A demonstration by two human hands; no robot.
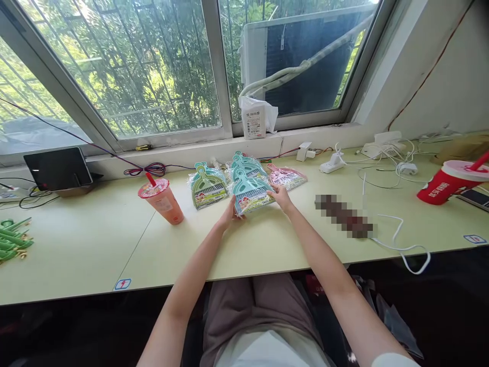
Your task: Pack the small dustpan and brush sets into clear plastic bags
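Note:
Between my two hands is a teal mini dustpan and brush set [251,193] in clear plastic wrap. My left hand [229,213] grips its lower left edge, and my right hand [281,198] closes on its right edge. Behind it lies another wrapped teal dustpan set [245,164], partly covered. A green wrapped dustpan set [207,187] rests to the left of my left hand. On the right, a pink wrapped dustpan set [288,176] lies just beyond my right hand.
An orange drink cup [163,203] with a red straw stands left on the pale table [171,260]. A tablet [58,167] leans at the back left. White cables, a power strip [331,162] and a red cup [439,187] are on the right. Green stalk-like items [13,239] lie far left.

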